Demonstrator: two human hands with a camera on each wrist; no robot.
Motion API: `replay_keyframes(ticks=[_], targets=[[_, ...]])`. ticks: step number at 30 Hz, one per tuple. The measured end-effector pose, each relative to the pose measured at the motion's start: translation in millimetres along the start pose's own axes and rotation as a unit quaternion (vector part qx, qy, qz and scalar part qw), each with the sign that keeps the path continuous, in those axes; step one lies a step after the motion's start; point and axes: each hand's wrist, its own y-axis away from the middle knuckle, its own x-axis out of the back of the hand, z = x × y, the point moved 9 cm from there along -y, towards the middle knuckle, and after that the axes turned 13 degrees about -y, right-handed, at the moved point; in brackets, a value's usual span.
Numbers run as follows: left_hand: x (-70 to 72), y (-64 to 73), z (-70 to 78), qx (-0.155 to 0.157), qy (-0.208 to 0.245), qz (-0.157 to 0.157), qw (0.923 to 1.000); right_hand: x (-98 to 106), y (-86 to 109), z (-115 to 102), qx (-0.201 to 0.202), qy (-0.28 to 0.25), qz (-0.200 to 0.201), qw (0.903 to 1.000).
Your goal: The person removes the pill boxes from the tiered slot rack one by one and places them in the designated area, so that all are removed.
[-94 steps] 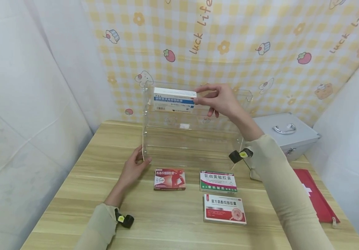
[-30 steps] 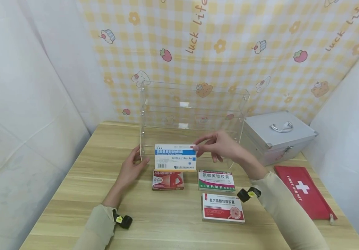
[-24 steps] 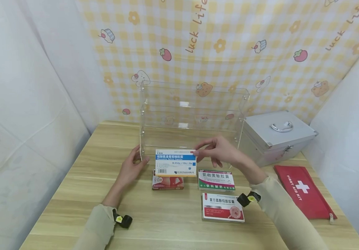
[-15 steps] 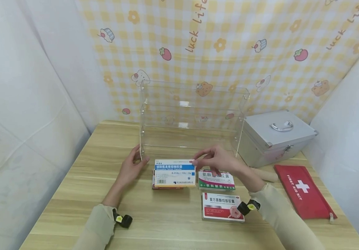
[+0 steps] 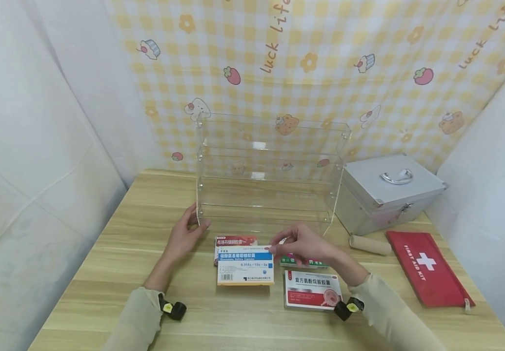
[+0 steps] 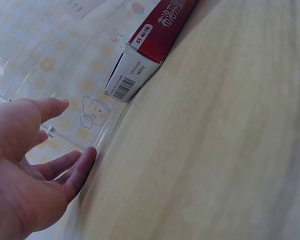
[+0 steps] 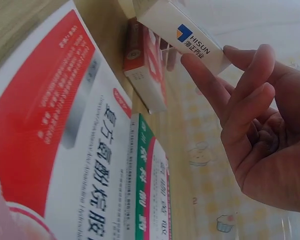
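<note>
In the head view my right hand [image 5: 302,243] pinches the upper right corner of a white and blue medicine box [image 5: 245,267]. The box tilts toward me, in front of a red medicine box [image 5: 235,240] and partly covering it. In the right wrist view the held box's white end [image 7: 185,37] shows between thumb and fingers. My left hand [image 5: 187,234] holds the lower left side of a clear acrylic rack [image 5: 265,197], thumb on the inner side, fingers outside. A green and white medicine box [image 5: 305,262] lies partly under my right hand; a white and red one [image 5: 313,290] lies nearer me.
To the right of the rack stands a silver case [image 5: 390,190] with a handle. A beige roll [image 5: 370,244] and a red first aid pouch [image 5: 430,268] lie before it. Behind the wooden table [image 5: 217,324] hangs a yellow checked curtain [image 5: 252,44].
My right hand has brought the white and blue box down from the rack's top tier toward the tabletop and toward me. My left hand has stayed at the rack's side.
</note>
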Motion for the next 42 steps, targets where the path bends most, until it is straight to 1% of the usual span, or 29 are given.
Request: replay_keyframes(ticks=[3, 8, 13, 21, 32, 37, 42], targets=[[0.4, 0.5, 0.4, 0.003, 0.001, 0.0, 1.0, -3.6, 0.4, 3.9, 0.002, -0.003, -0.01, 0.9999], [0.9, 0.5, 1.8, 0.001, -0.004, 0.003, 1.0, -5.8, 1.8, 9.9, 0.002, -0.012, -0.009, 0.9999], [0.6, 0.4, 2.1, -0.002, -0.007, 0.002, 1.0, -10.4, 3.3, 16.9, -0.001, -0.025, -0.02, 0.9995], [0.1, -0.6, 0.2, -0.004, -0.003, 0.004, 1.0, -16.9, 5.3, 27.3, -0.01, -0.027, -0.03, 0.9991], [0.6, -0.8, -0.1, -0.009, -0.004, 0.009, 0.9999, -23.1, 5.8, 36.9, -0.022, -0.024, -0.033, 0.9989], [0.2, -0.6, -0.8, -0.005, -0.003, 0.007, 1.0, -24.8, 4.9, 39.4, -0.029, -0.025, -0.021, 0.9991], [-0.4, -1.1, -2.6, -0.002, 0.0, 0.005, 1.0, -26.0, 2.9, 41.1, -0.023, -0.018, 0.002, 0.9996]])
